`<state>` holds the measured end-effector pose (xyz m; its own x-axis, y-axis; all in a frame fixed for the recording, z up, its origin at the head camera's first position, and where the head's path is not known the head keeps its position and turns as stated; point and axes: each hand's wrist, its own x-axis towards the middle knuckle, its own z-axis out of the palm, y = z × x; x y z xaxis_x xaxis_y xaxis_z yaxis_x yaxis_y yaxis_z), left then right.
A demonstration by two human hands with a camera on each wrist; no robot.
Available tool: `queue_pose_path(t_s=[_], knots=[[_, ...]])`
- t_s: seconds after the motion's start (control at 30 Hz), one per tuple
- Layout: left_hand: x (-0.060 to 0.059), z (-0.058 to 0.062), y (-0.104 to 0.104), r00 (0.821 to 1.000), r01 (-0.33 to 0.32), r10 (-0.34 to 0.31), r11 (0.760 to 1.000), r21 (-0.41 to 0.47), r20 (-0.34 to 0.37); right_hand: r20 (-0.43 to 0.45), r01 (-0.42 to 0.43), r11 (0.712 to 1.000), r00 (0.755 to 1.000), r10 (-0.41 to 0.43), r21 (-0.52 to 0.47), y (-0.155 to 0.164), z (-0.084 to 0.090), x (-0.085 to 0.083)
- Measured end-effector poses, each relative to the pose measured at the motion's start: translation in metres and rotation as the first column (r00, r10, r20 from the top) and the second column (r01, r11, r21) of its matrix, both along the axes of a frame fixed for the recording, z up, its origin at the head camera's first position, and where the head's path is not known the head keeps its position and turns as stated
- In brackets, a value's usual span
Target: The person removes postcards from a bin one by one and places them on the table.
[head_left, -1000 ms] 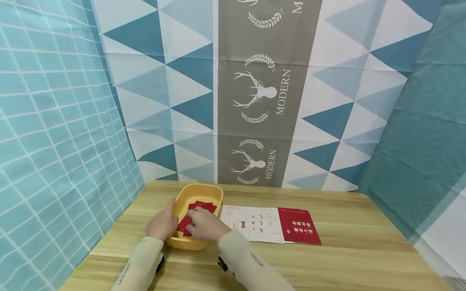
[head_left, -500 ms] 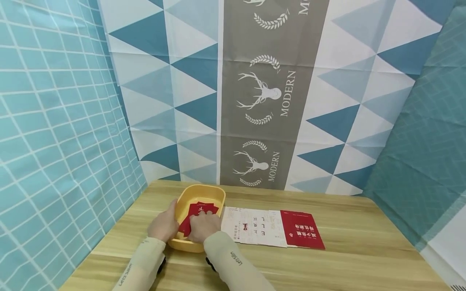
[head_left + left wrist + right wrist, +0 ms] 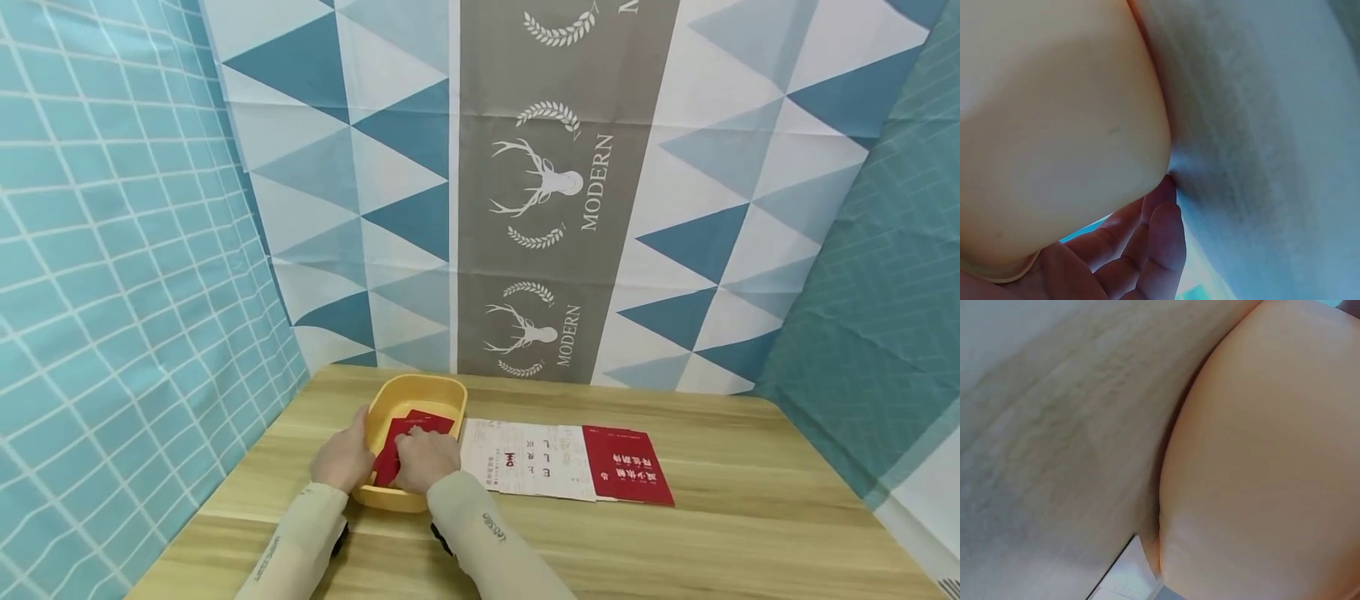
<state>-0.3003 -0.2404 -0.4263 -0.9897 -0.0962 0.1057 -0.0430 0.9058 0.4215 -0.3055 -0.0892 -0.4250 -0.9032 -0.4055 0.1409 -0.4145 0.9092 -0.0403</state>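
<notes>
A yellow plastic tub [image 3: 442, 388] stands on the wooden table at the near left, with several red cards [image 3: 429, 420] inside. My left hand [image 3: 342, 457] holds the tub's left wall, thumb at the rim; in the left wrist view its fingers [image 3: 1159, 240] lie against the tub's outer wall [image 3: 1054, 125]. My right hand [image 3: 429, 457] reaches into the tub's near end and its fingers grip a red card [image 3: 387, 463] there. The right wrist view shows only the tub wall [image 3: 1272, 456] and table.
A long white and red folded leaflet [image 3: 566, 462] lies flat just right of the tub; its corner [image 3: 1124, 582] shows in the right wrist view. Patterned cloth hangs behind the table [image 3: 750, 517] and on both sides.
My right hand has shifted a little left inside the tub, and the red card under it has moved along. The left hand stays on the tub's wall.
</notes>
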Motion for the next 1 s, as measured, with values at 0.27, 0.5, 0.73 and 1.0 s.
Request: queue_pose_path(t_s=[0.27,0.5,0.73,1.0], knots=[[-0.0016,0.0044,0.0017,1.0,-0.007,0.007,1.0,-0.003,-0.005,-0.051,-0.01,0.998,0.999,0.007,-0.06,0.0026,0.0004,-0.0011],[0.0005,0.0032,0.0028,1.0,-0.005,0.005,1.0,-0.006,-0.026,-0.145,-0.012,0.99,0.989,-0.009,-0.143,0.0023,-0.0004,0.0027],[0.0007,0.003,0.0026,1.0,-0.016,0.016,1.0,0.004,-0.013,-0.211,0.006,0.976,0.976,-0.053,-0.22,0.0024,-0.0034,0.0023],[0.001,0.0036,0.0025,1.0,-0.017,0.017,1.0,0.009,0.017,-0.269,-0.015,0.95,0.96,-0.073,-0.312,0.0077,-0.0034,0.0041]])
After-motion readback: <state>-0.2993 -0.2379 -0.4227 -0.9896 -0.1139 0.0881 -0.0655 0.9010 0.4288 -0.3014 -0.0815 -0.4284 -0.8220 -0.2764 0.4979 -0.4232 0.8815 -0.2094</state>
